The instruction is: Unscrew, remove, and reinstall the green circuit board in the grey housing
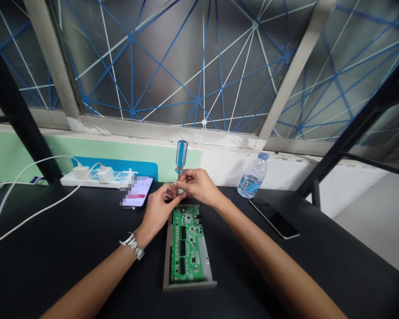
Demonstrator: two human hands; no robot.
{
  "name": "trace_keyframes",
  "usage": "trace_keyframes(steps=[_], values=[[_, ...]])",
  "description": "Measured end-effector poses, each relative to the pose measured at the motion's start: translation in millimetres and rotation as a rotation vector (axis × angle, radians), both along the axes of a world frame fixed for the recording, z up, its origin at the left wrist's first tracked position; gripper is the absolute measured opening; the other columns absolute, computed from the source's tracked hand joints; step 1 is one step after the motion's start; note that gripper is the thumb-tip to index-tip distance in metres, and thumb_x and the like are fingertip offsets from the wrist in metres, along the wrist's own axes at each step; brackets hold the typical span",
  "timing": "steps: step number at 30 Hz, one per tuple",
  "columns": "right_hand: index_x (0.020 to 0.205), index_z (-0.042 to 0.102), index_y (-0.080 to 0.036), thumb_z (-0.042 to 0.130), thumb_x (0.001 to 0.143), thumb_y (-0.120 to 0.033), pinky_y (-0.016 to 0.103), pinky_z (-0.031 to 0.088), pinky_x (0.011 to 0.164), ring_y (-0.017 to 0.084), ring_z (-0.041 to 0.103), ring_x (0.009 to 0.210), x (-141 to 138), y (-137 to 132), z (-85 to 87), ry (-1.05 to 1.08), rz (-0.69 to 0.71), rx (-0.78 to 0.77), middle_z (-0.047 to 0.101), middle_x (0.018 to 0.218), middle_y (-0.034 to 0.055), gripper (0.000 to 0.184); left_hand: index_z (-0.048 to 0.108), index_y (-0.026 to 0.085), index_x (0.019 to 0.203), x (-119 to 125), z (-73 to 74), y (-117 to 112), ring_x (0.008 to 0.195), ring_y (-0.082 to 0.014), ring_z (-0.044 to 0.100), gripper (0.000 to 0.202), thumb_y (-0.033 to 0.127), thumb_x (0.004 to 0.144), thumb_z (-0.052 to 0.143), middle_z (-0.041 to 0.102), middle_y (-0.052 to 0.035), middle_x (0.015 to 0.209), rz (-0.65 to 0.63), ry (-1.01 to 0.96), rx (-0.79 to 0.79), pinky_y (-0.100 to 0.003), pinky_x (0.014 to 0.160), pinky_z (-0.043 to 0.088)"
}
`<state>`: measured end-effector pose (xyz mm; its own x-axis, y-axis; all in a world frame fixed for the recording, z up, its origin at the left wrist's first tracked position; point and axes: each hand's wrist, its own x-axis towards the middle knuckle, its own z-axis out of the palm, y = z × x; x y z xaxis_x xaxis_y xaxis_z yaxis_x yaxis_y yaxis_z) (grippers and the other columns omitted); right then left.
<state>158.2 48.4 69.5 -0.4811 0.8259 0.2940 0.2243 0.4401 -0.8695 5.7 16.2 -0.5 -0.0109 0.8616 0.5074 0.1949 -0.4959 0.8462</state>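
A screwdriver (181,155) with a blue and clear handle stands upright, its shaft running down between my fingers. My right hand (199,184) is closed, thumb and fingers pinched around the shaft just below the handle. Close beside it, my left hand (160,206) is also closed, its fingertips meeting near the shaft's lower end. A small pale green piece (180,192) shows between the fingertips; its kind is too small to tell, and the screwdriver's tip is hidden. Just below both hands lies a green circuit board (188,246) in a grey metal frame (189,286).
On the black table (96,239), a lit phone (140,191) lies left of my hands, before a white power strip (95,178) with plugs and cables (46,208). To the right stand a water bottle (252,177) and a dark phone (274,218). A wall and window border the back.
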Motion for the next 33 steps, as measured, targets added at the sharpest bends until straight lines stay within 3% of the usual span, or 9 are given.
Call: trace_keyframes(steps=[7,12,14,16,19,22,27,33], values=[[0.077,0.056,-0.017,0.074,0.075,-0.044,0.021,0.049,0.046,0.013,0.064,0.054,-1,-1,-1.4,0.01,-0.024,-0.001,0.061,0.065,-0.0019,0.032,0.067,0.016,0.086,-5,-1.1,2,0.089,-0.0224,0.072,0.014,0.03,0.083,0.068,0.074,-0.0067,0.089,-0.152,-0.095,-0.093,-0.032,0.084,0.055],[0.107,0.061,-0.015,0.067,0.083,-0.033,0.018,0.047,0.044,0.01,0.065,0.058,5,-4,10.7,0.012,0.166,-0.148,0.068,0.097,0.0059,0.031,0.068,0.014,0.09,-9,0.9,2,0.092,-0.0234,0.071,0.017,0.029,0.087,0.061,0.075,-0.0105,0.096,-0.208,-0.034,-0.104,-0.034,0.086,0.054],[0.111,0.06,-0.014,0.063,0.085,-0.027,0.018,0.048,0.045,0.008,0.065,0.059,7,-5,14.7,0.026,0.21,-0.188,0.068,0.106,0.0091,0.029,0.069,0.014,0.091,-9,2.3,2,0.094,-0.0233,0.071,0.019,0.029,0.09,0.058,0.075,-0.0107,0.098,-0.231,0.008,-0.098,-0.034,0.087,0.054],[0.11,0.061,-0.013,0.062,0.086,-0.024,0.017,0.049,0.045,0.008,0.065,0.058,8,-5,16.4,0.035,0.205,-0.209,0.07,0.103,0.0098,0.026,0.069,0.015,0.094,-9,3.4,1,0.096,-0.023,0.07,0.021,0.03,0.091,0.056,0.074,-0.0104,0.101,-0.243,0.033,-0.096,-0.033,0.089,0.053],[0.102,0.065,-0.012,0.062,0.085,-0.021,0.017,0.048,0.045,0.01,0.065,0.055,7,-4,15.4,0.018,0.14,-0.186,0.072,0.08,0.0057,0.019,0.067,0.016,0.096,-6,3.5,-1,0.097,-0.0223,0.07,0.019,0.03,0.09,0.057,0.073,-0.0095,0.102,-0.241,0.032,-0.074,-0.034,0.091,0.052],[0.092,0.066,-0.012,0.064,0.084,-0.022,0.018,0.045,0.044,0.011,0.065,0.051,4,-3,12.4,0.006,0.082,-0.122,0.068,0.067,0.002,0.012,0.064,0.017,0.097,-2,2.1,-3,0.092,-0.021,0.07,0.018,0.03,0.085,0.065,0.073,-0.0072,0.096,-0.148,0.031,-0.037,-0.033,0.088,0.053],[0.085,0.064,-0.015,0.069,0.08,-0.026,0.02,0.046,0.044,0.012,0.064,0.048,0,-1,6.6,0.031,0.018,-0.057,0.066,0.067,0.0,0.013,0.059,0.019,0.081,1,-1.1,-3,0.075,-0.0175,0.068,0.018,0.032,0.08,0.07,0.068,-0.001,0.078,0.014,0.069,-0.011,-0.027,0.074,0.054],[0.073,0.057,-0.016,0.072,0.078,-0.034,0.023,0.05,0.047,0.012,0.063,0.049,-3,-1,1.6,0.045,-0.062,0.034,0.066,0.073,0.0011,0.023,0.062,0.018,0.079,-2,-5.0,1,0.074,-0.0186,0.068,0.015,0.032,0.083,0.067,0.069,-0.0016,0.076,-0.002,0.068,-0.042,-0.027,0.069,0.052]])
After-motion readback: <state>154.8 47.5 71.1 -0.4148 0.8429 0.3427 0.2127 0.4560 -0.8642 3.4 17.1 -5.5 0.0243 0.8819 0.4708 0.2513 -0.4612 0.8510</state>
